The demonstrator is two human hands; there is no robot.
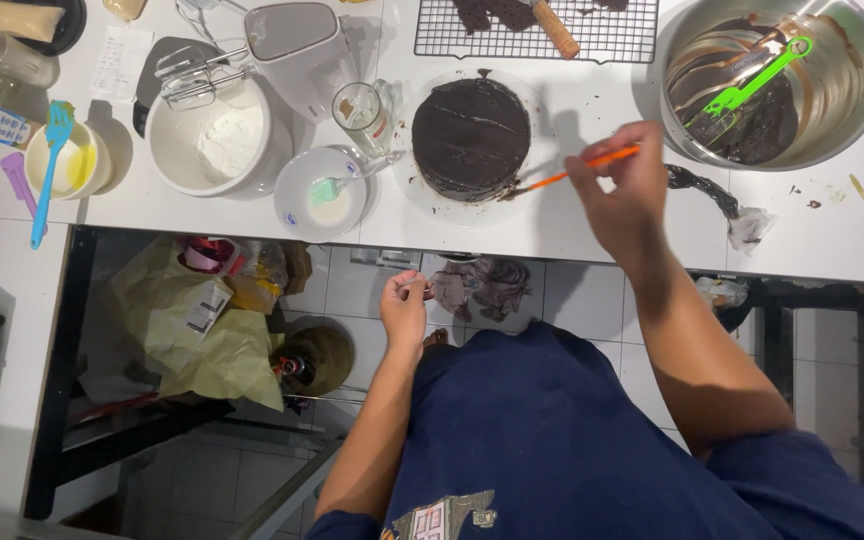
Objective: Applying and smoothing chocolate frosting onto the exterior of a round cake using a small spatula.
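Between our right hand's (620,190) pinched fingertips sits the far end of a thin orange spatula (577,172), light and stiff, its tip touching the soft, easily marred chocolate cake (470,135); our left hand (404,308) hangs below, loosely curled, holding nothing we can make out

Bare table (592,225) lies right of the cake (470,137); glass (360,117), small bowl (320,193) and steel bowl (774,80) hem it.
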